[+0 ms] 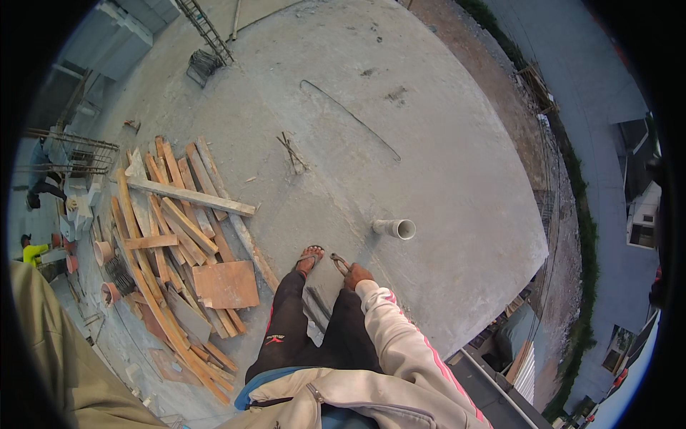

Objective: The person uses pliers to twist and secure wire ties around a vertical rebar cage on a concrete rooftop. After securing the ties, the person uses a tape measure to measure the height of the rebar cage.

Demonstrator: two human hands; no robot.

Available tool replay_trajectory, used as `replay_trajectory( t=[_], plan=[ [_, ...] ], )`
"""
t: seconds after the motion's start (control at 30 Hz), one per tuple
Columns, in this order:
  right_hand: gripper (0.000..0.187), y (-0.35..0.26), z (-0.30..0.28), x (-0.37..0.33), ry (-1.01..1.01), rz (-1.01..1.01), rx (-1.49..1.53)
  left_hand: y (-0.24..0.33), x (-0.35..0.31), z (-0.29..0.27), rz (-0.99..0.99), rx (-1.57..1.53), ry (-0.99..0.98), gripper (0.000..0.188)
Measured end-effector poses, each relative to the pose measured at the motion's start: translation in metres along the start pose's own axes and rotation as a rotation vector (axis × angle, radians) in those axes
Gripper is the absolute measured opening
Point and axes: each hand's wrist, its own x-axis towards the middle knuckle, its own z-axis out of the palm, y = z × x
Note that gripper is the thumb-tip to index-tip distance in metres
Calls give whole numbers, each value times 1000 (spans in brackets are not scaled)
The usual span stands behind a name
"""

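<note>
My right hand (359,276) is closed around what looks like a pair of pincers (340,264), low in front of my right leg. Its two dark arms point away from the hand toward my sandalled left foot (311,259). A beige sleeve with pink stripes covers my right arm. My left hand is out of sight; a large khaki cloth surface (64,357) fills the lower left, and I cannot tell whether it is my sleeve. Just beyond my right hand, a pale pipe stub (394,228) rises from the concrete slab (450,164).
Left of my legs lies a pile of planks (171,222) with a square board (226,284). A bent rod (350,118) and wood scraps (293,154) lie ahead. A rebar column (204,28) stands far left. The slab's edge drops off at right. People work below at left.
</note>
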Motion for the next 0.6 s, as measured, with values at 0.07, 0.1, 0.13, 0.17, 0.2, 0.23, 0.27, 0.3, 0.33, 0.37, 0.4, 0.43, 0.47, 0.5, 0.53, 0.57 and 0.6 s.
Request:
replay_trajectory(
  t=[0.07, 0.1, 0.13, 0.17, 0.2, 0.23, 0.27, 0.3, 0.33, 0.37, 0.4, 0.43, 0.47, 0.5, 0.53, 0.57, 0.6],
  plan=[
    [53, -29, -5, 0, 87, -196, -33, 74, -57, -58, 167, 12, 83, 77],
    [54, -42, -11, -1, 52, -276, -34, 118, -101, -88, 268, 35, 129, 77],
    [57, -52, -12, -9, 91, -358, 0, 165, -150, -114, 369, 63, 180, 77],
    [57, -57, -11, -21, 60, -310, -77, 215, -205, -137, 466, 98, 237, 77],
    [58, -51, -12, -38, 100, -264, -137, 268, -258, -156, 553, 128, 309, 77],
    [59, -44, -19, -47, 170, -237, -200, 318, -300, -169, 630, 172, 380, 77],
    [61, -48, -47, -39, 322, -263, -254, 360, -333, -172, 689, 216, 462, 77],
    [57, -39, -64, -40, 273, -251, -316, 391, -360, -173, 716, 216, 562, 78],
    [55, -24, -78, -42, 266, -279, -298, 409, -381, -169, 720, 189, 667, 78],
    [57, -3, -94, -44, 249, -314, -262, 414, -399, -165, 677, 95, 801, 78],
    [56, 18, -108, -45, 172, -283, -157, 403, -413, -161, 614, -37, 948, 78],
    [52, 40, -118, -47, 166, -229, -70, 378, -418, -162, 561, -131, 1085, 78],
    [47, 70, -127, -53, 151, -194, 143, 322, -398, -168, 874, 462, 1221, 93],
    [42, 97, -134, -59, 167, -129, 257, 265, -383, -156, 567, 215, 1440, 94],
    [38, 126, -142, -67, 162, -85, 306, 203, -371, -154, 429, 0, 1468, 83],
    [33, 153, -144, -77, 186, 1, 396, 134, -356, -144, 309, -200, 1494, 70],
    [27, 177, -146, -85, 203, 96, 420, 63, -338, -129, 165, -352, 1523, 61]
  ],
)
